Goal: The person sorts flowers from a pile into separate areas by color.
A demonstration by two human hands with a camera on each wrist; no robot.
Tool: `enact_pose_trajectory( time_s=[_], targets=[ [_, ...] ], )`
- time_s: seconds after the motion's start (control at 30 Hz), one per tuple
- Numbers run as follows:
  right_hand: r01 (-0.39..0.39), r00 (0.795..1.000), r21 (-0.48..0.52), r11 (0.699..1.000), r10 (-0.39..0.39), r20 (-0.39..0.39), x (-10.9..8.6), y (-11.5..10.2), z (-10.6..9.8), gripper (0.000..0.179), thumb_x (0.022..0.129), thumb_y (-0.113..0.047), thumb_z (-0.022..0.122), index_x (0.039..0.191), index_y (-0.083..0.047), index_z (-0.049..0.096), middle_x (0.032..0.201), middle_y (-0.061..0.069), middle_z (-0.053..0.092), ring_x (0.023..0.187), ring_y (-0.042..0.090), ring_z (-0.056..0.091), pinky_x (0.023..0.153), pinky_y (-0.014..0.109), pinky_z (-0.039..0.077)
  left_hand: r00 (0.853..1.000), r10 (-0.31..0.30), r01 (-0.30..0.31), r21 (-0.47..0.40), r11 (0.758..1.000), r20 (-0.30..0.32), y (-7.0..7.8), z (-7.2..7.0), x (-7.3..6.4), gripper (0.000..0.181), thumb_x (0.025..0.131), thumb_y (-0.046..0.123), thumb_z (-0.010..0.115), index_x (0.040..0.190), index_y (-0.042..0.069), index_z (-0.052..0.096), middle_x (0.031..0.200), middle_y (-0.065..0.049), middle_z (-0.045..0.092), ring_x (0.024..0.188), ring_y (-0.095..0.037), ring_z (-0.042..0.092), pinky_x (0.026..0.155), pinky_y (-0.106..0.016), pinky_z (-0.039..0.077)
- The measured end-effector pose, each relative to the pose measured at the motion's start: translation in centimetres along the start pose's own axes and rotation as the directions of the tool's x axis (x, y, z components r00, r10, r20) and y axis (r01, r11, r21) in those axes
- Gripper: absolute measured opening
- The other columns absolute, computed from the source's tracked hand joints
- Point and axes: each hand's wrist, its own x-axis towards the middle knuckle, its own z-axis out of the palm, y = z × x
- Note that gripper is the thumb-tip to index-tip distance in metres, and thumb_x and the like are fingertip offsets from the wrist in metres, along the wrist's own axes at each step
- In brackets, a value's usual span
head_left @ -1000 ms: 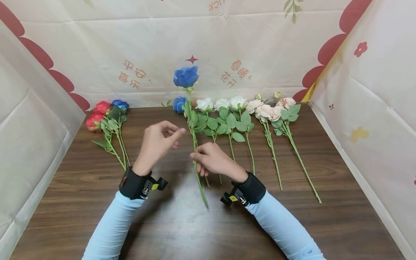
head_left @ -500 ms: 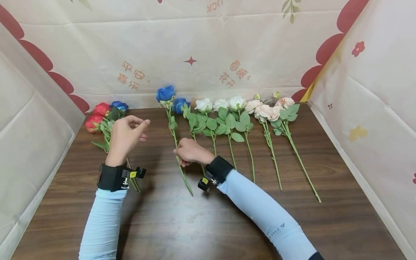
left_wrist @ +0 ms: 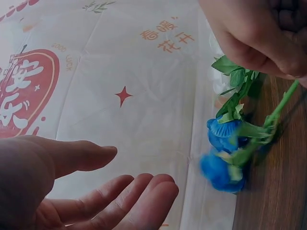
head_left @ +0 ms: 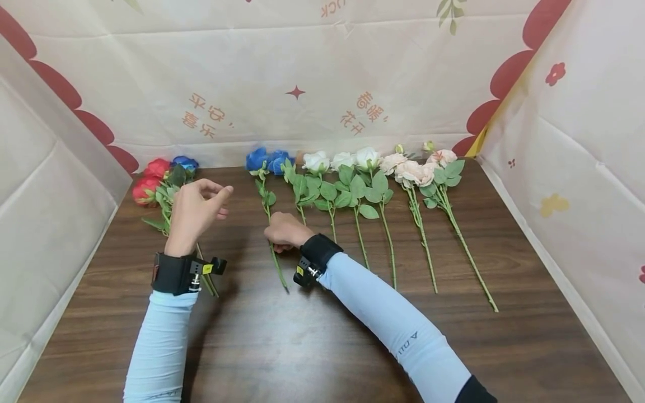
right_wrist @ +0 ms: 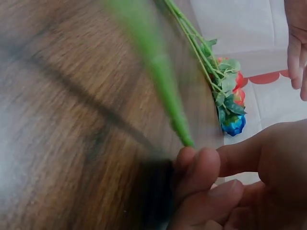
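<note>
My right hand (head_left: 286,230) pinches the green stem of a blue rose (head_left: 257,159) between thumb and fingers, low over the table. That rose's bloom sits just left of a second blue rose (head_left: 279,162) at the table's back edge. In the right wrist view the pinched stem (right_wrist: 165,91) runs up from the fingertips, blurred. My left hand (head_left: 195,215) hovers with relaxed fingers and nothing in them, in front of the bunch of red flowers (head_left: 147,189) and one dark blue flower (head_left: 185,163). Part of that bunch's stems is hidden behind the left hand.
Right of the blue roses lie several white roses (head_left: 316,162) with green leaves, then pale pink flowers (head_left: 410,173) on long stems. They line the back of the brown wooden table (head_left: 312,341). Printed cloth (head_left: 302,61) rises behind and at both sides.
My right hand has carried the blue rose left and lowered it, so its bloom now lies beside the other blue rose. My left hand moved left, away from the rose, then stayed still.
</note>
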Motion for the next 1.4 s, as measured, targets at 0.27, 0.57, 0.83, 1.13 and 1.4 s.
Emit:
enact_pose_trajectory(
  time_s=[0.27,0.57,0.83,1.13,1.4],
  targets=[
    [-0.035,0.996,-0.078,0.996,0.028,-0.088,0.1,0.3,0.1,0.018,0.089,-0.009,0.048,0.083,0.002,0.061,0.047,0.001,0.057,0.036,0.015,0.048,0.038,0.023,0.036,1.0,0.006,-0.006,0.009,1.0,0.012,0.2,0.1,0.2,0.042,0.09,0.047,0.059,0.1,0.007,0.066,0.079,-0.008,0.069,0.058,-0.016,0.067,0.05,-0.025,0.051],
    [-0.088,0.991,-0.011,0.996,0.087,-0.102,0.0,1.0,0.1,0.058,0.089,-0.008,0.048,0.139,0.009,0.024,0.056,0.005,0.061,0.046,0.019,0.059,0.038,0.025,0.041,0.999,0.024,-0.024,0.01,1.0,0.025,0.1,0.4,0.2,0.039,0.091,0.044,0.06,0.097,0.006,0.066,0.077,-0.006,0.068,0.057,-0.016,0.067,0.049,-0.025,0.051],
    [-0.071,0.993,0.003,0.997,0.071,-0.097,0.1,1.2,0.2,0.061,0.09,-0.007,0.049,0.141,0.01,0.022,0.056,0.006,0.062,0.046,0.021,0.06,0.036,0.024,0.041,0.999,0.01,-0.01,0.005,1.0,0.052,0.1,0.4,0.0,0.042,0.09,0.048,0.059,0.098,0.007,0.065,0.08,-0.009,0.069,0.057,-0.016,0.067,0.05,-0.026,0.051],
    [-0.034,0.99,-0.012,0.999,0.032,-0.134,-0.8,1.2,-0.6,0.059,0.093,-0.02,0.057,0.137,0.009,0.032,0.058,0.004,0.062,0.05,0.019,0.062,0.045,0.026,0.045,0.998,0.014,-0.016,0.025,1.0,0.053,0.1,0.5,-0.1,0.041,0.091,0.047,0.058,0.098,0.008,0.065,0.08,-0.01,0.069,0.057,-0.016,0.067,0.05,-0.027,0.051],
    [0.227,0.962,0.126,0.966,-0.202,-0.181,-3.9,2.7,-3.8,0.013,0.093,-0.021,0.062,0.09,-0.01,0.056,0.073,0.01,0.065,0.056,0.022,0.063,0.049,0.03,0.052,0.996,0.024,-0.029,0.058,0.998,0.086,0.3,1.0,0.0,0.042,0.09,0.05,0.058,0.097,0.01,0.067,0.073,-0.005,0.068,0.055,-0.014,0.065,0.051,-0.031,0.05]
  ],
)
